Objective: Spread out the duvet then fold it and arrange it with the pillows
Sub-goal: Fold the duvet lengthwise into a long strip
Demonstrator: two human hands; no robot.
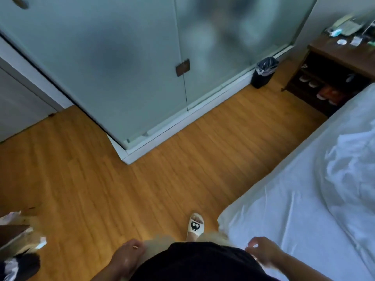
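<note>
1. Hands first: my left hand (129,254) hangs loose at my side, fingers half curled and holding nothing; my right hand (261,252) hovers just over the near corner of the bed (274,209), fingers loosely bent, also holding nothing, as far as I can see.

2. Between them, my slippered foot (195,225) stands on the wooden floor (142,189), just beside that bed corner.

3. On the bed, the sheet near the corner lies fairly flat, while the white duvet (353,169) sits bunched and rumpled toward the bed's right side, running out of view at the edge.

4. No pillows show from here, so I cannot tell where they lie.

5. Farther off, beyond the far end of the bed, a dark nightstand (341,55) holds small items on top and shoes on its shelves; a lined bin (263,73) stands against the frosted glass doors (121,67).

6. My judgement: the task has barely begun. The duvet is not spread yet, so spreading, folding and arranging with the pillows are all left.
</note>
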